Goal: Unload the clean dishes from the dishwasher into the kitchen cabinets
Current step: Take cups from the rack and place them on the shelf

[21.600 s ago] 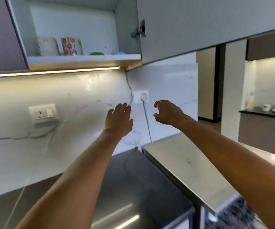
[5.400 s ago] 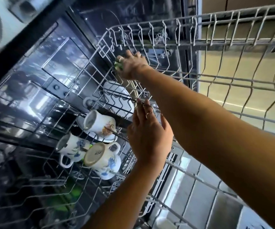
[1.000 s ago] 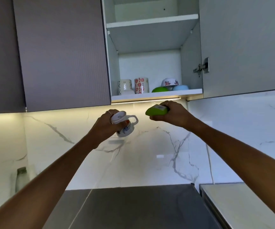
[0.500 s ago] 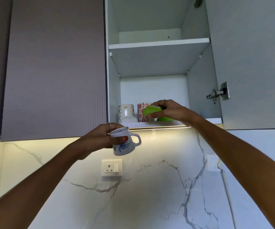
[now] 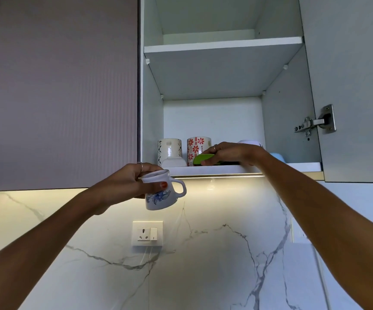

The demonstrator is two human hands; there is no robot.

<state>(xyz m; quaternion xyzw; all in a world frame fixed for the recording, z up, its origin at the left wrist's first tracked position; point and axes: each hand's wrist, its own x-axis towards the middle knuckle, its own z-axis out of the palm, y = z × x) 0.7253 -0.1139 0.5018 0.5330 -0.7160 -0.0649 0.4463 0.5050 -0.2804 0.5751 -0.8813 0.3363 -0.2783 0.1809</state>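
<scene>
Two dishes gripped: green bowl [image 5: 204,159] being shelved by right hand [image 5: 230,153], mug [image 5: 162,190] in left hand [image 5: 127,184] probably shelved next.

The small white ceramic cup [image 5: 161,193] carries a blue flower print. Far on the shelf, the tall white mug on the left [image 5: 169,148] has dark dotted motifs; the white mug to its right [image 5: 197,147] shows red flowers and stripes. The shallow bowl [image 5: 204,158] is lime green. The white marble backsplash [image 5: 203,265] has grey veins.
</scene>
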